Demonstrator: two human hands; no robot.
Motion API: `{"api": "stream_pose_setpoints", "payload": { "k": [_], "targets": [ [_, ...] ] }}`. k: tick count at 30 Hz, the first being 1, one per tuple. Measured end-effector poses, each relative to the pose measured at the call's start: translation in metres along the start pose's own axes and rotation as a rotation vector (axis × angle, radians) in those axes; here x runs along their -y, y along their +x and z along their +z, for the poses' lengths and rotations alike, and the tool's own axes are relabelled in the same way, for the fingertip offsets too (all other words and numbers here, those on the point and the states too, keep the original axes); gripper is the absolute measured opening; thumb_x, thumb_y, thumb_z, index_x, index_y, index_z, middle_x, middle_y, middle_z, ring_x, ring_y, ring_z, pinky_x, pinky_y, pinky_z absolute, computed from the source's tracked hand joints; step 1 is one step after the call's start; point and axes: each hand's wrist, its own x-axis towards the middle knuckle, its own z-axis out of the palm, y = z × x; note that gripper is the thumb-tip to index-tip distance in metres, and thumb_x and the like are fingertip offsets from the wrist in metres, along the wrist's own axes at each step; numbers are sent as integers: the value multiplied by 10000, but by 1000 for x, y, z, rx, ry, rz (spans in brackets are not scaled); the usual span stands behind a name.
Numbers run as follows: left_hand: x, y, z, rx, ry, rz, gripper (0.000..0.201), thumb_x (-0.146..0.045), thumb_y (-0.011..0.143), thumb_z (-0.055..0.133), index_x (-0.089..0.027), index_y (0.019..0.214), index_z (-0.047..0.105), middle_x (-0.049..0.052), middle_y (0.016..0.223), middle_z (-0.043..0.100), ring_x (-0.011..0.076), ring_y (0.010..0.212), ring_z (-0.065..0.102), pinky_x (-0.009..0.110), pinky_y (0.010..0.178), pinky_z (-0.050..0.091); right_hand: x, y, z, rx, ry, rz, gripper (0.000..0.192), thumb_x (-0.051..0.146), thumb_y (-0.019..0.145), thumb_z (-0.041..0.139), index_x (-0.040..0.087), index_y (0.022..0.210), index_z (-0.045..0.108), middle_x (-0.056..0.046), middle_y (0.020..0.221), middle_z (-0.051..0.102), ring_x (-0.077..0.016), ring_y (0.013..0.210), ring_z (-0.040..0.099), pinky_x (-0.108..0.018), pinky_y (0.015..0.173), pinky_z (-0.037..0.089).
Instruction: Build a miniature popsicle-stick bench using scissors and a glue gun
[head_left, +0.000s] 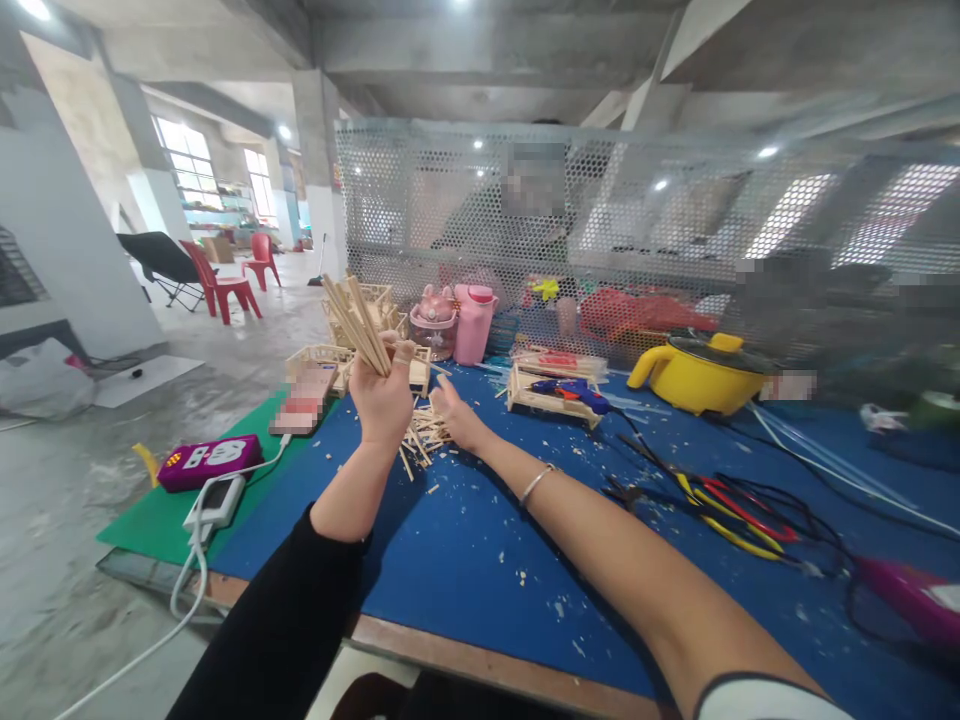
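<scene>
My left hand is closed around a bundle of thin wooden sticks, raised above the table and fanning toward the upper left. Lower and to the right, my right hand reaches to the edge of a loose pile of short wooden sticks on the blue table mat. Its thumb stands apart from the other fingers, which are partly hidden; no stick shows in it. Behind my left hand are small wooden stick frames, partly covered by the hand and bundle.
A blue glue gun rests on a wooden frame. To the right are a yellow electric pot and pliers with yellow handles. A pink bottle stands before a perforated metal screen; a person is behind it. A purple case lies left.
</scene>
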Motion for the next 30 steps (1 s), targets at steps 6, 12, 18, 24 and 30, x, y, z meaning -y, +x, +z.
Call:
{"api": "stream_pose_setpoints", "payload": {
  "k": [6, 12, 18, 24, 30],
  "targets": [
    [-13, -3, -1, 13, -28, -13, 216, -320, 773, 656, -184, 922, 579, -15, 703, 575, 104, 654, 571, 257, 684, 474, -18, -47, -26, 154, -415, 136, 1132, 784, 685, 434, 45, 1472, 94, -212, 1525, 118, -334, 1407, 101, -483, 1123, 73],
    [-23, -7, -3, 53, 154, 110, 170, -312, 797, 631, -174, 891, 598, -1, 736, 601, 119, 709, 587, 268, 731, 470, 17, -23, 22, 112, -430, 151, 890, 599, 838, 378, 37, 1470, 102, -212, 1523, 139, -341, 1401, 122, -457, 1124, 107],
    [-21, -6, -4, 20, 114, 112, 207, -327, 782, 648, -184, 920, 592, -5, 741, 600, 111, 683, 581, 263, 708, 477, 33, -14, 24, 34, -235, 110, 827, 503, 874, 348, 31, 1468, 18, -192, 1532, 109, -249, 1416, 115, -414, 1128, 146],
    [-32, -6, -1, -55, -49, 40, 209, -359, 774, 653, -202, 881, 565, -15, 729, 574, 101, 648, 577, 237, 625, 475, 38, -86, 22, 225, -407, 135, 1133, 707, 673, 515, 90, 1481, 15, -173, 1537, -13, -327, 1414, -11, -538, 1113, -6],
    [-31, -13, 0, -18, 68, 143, 170, -341, 800, 626, -200, 884, 583, -11, 737, 582, 103, 665, 573, 248, 675, 473, 67, -59, 50, 141, -455, 191, 989, 549, 752, 500, -8, 1459, 91, -212, 1529, 51, -342, 1412, 19, -506, 1127, 21]
  ]
}}
